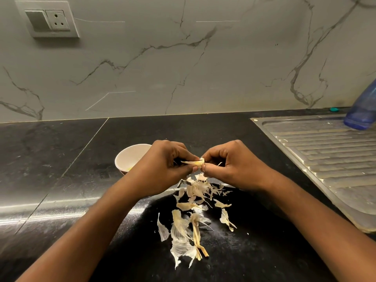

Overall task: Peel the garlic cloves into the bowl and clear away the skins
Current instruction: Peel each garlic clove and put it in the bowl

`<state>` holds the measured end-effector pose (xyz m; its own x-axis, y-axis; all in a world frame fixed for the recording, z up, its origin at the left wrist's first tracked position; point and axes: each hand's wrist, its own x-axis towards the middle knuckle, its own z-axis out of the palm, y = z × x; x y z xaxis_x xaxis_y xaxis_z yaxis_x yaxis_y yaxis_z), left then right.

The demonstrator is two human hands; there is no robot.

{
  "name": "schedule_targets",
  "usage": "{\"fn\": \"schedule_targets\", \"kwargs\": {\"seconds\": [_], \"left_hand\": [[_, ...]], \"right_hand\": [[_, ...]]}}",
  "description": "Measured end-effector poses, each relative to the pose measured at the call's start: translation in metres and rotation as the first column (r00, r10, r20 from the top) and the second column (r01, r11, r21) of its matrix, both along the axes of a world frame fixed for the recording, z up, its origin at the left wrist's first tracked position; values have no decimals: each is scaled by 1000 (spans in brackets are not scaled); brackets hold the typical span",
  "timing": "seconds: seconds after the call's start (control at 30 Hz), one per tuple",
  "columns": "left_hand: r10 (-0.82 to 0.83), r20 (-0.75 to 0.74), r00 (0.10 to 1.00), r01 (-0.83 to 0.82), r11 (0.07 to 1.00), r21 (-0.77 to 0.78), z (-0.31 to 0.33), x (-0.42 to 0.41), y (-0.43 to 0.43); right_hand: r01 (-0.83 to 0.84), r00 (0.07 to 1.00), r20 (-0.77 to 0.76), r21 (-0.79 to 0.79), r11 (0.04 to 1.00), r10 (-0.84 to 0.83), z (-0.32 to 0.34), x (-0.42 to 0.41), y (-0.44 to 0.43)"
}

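Note:
Both hands meet above the black counter, pinching one garlic clove [198,163] between their fingertips. My left hand [162,167] grips its left end, where a strip of papery skin sticks out. My right hand [234,165] holds the right end. Beneath the hands lies a loose pile of garlic skins [191,216], with dry stalk pieces, spread toward me. A small white bowl [130,155] stands just behind my left hand, partly hidden by it; something yellowish shows inside at the bottom.
A steel sink drainboard [325,159] fills the right side, with a blue plastic bottle [362,110] at its far end. The marble wall behind carries a switch and socket plate [48,20]. Black countertop [50,169] stretches to the left.

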<state>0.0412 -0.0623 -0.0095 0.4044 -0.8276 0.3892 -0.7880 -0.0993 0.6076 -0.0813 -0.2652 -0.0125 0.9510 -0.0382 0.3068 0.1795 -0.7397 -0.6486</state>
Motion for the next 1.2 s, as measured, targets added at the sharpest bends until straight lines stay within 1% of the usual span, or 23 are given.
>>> {"fn": "schedule_targets", "kwargs": {"seconds": [0.1,0.33,0.57,0.77,0.83,0.9,0.93,1.1,1.2], "left_hand": [[-23,5,1000,23,1000,-1,-2,0,0],[-48,-71,996,45,998,-39,0,1,4],[-110,-72,991,109,994,-14,7,4,10],[-143,-90,986,142,990,-16,10,7,13],[-170,-135,976,165,985,-46,11,7,13],[-194,-179,965,179,979,-95,12,7,12],[-193,-176,965,175,978,-111,12,7,12],[-159,-169,973,142,984,-110,9,9,10],[-152,-162,975,134,984,-117,9,11,10]], "right_hand": [[-2,1000,29,-33,999,3,-4,0,3],[-8,994,111,-76,997,16,-4,0,11],[-17,994,104,-111,994,28,-1,-2,18],[4,990,142,-106,994,11,-1,-2,23],[46,982,186,-66,997,-33,-2,-2,22],[77,971,227,23,997,-81,-3,-1,21],[83,971,221,59,995,-94,-2,0,19],[40,993,99,187,982,-59,3,-1,10],[-1,998,60,315,949,-19,5,-2,8]]}}
